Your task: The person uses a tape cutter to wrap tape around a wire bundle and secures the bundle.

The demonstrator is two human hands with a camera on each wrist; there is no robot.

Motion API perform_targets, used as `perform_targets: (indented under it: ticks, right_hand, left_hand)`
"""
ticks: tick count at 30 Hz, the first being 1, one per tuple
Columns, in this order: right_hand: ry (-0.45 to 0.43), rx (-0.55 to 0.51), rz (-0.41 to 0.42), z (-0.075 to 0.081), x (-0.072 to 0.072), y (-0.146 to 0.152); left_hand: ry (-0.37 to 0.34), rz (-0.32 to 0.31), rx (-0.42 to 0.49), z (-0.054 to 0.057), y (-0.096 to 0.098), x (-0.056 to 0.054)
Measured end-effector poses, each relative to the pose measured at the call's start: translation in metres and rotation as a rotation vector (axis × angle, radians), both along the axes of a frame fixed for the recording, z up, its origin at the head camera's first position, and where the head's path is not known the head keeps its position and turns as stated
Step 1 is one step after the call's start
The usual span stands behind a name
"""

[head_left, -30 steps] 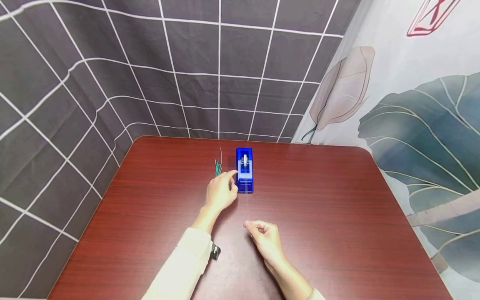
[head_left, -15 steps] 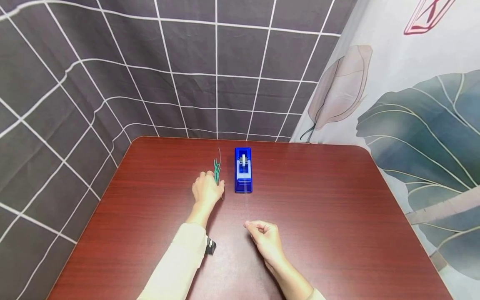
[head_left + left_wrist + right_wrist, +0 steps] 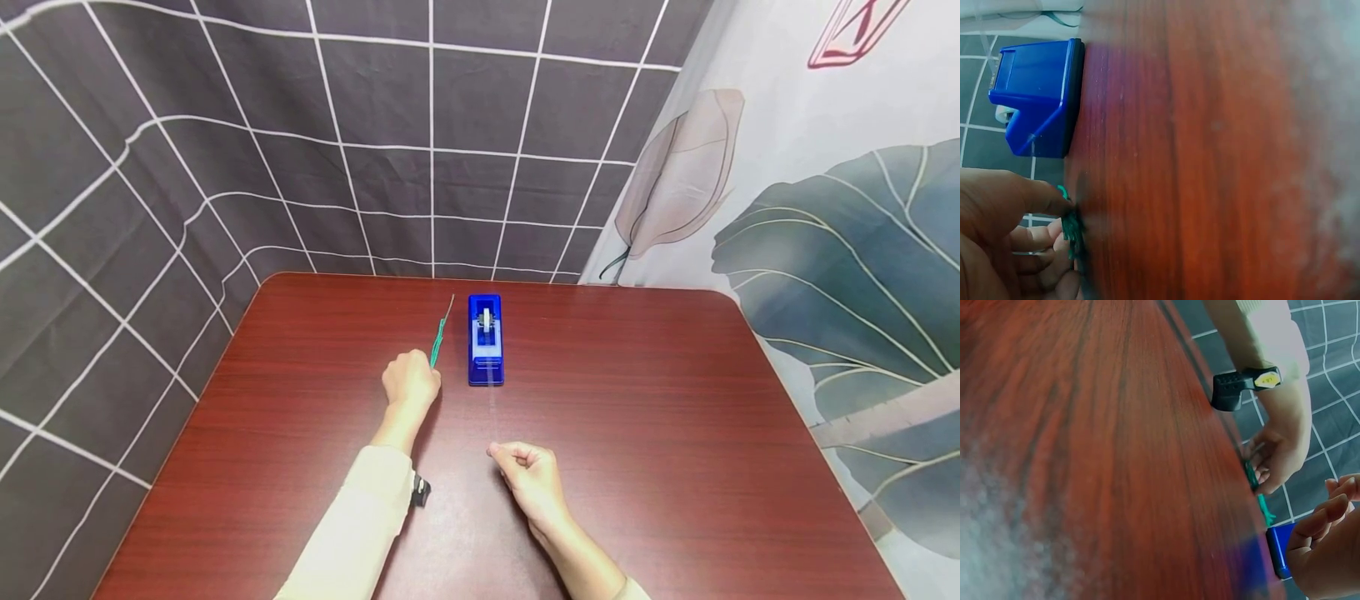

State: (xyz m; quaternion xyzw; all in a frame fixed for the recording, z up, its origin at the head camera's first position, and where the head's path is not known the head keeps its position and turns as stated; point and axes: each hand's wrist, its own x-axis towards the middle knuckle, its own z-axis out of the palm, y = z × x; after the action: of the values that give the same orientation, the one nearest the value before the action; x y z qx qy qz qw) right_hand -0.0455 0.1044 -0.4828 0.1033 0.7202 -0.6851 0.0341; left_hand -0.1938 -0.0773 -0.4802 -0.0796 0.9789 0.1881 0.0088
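Observation:
A blue tape dispenser (image 3: 485, 371) with a small roll of clear tape (image 3: 487, 319) stands at the far middle of the table. From it a strip of clear tape (image 3: 492, 408) runs toward me. My right hand (image 3: 531, 479) pinches the strip's free end between thumb and forefinger. To the left of the dispenser, my left hand (image 3: 409, 385) grips a bundle of thin green strands (image 3: 437, 342) with a longer thin, brownish end pointing away. In the left wrist view the thumb and fingers close on the green bundle (image 3: 1072, 228) at the tabletop; part of it is hidden by the hand.
The reddish-brown wooden table (image 3: 660, 433) has its far edge just behind the dispenser. A dark grid-patterned curtain (image 3: 390, 183) hangs behind and left, and a white leaf-print curtain (image 3: 825, 250) on the right. A black wrist camera (image 3: 422, 490) sits on the left wrist.
My left hand has moved left from the dispenser to the green bundle and now grips it; the strands have drawn together and tilted right. My right hand stays in place holding the tape.

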Motion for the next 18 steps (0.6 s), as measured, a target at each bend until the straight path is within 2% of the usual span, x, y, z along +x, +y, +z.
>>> perform_targets:
  ticks: [11, 18]
  right_hand:
    - [-0.014, -0.003, 0.004, -0.0004, -0.0002, -0.0002]
    - [-0.002, -0.004, 0.003, -0.0002, -0.0007, 0.0]
  left_hand:
    - [-0.093, -0.081, -0.086, 0.0003, 0.0032, -0.0015]
    - [-0.104, -0.054, -0.077, 0.0016, 0.0027, 0.0001]
